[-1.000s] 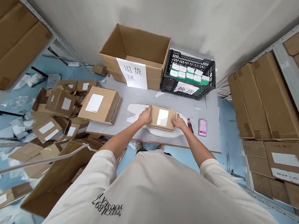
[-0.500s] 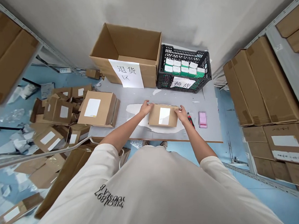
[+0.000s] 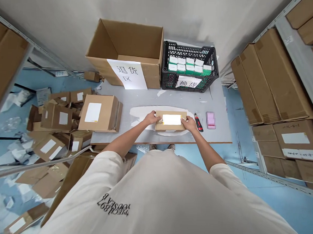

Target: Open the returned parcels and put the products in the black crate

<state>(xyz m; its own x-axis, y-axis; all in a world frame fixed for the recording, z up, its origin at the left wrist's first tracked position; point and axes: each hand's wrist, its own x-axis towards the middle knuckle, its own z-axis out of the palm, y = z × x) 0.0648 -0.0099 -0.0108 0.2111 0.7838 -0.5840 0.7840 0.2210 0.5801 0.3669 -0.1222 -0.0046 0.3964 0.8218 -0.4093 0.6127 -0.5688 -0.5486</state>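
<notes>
A small cardboard box (image 3: 169, 127) is held between my two hands above the front part of the table. Its upward face carries a large white label (image 3: 172, 119) and some shiny tape. My left hand (image 3: 153, 118) grips the box's left end, with the fingers on its far edge. At the right end, my right hand (image 3: 188, 123) is closed on it in the same way. A red and black utility knife (image 3: 199, 122) lies just right of my right hand. Beyond it rests a pink, blurred-out rectangular item (image 3: 210, 120).
A larger cardboard box (image 3: 100, 113) stands at the table's left. At the back are a big open carton (image 3: 134, 69) with a paper sign and a black crate (image 3: 189, 83) of white-and-green boxes. Used cartons (image 3: 54, 119) pile up on the left floor; shelves with cartons (image 3: 277, 82) flank the right.
The small box has been turned, so a different face with a larger white label and tape now points up. Both hands still hold its ends. The whole view has shifted slightly.
</notes>
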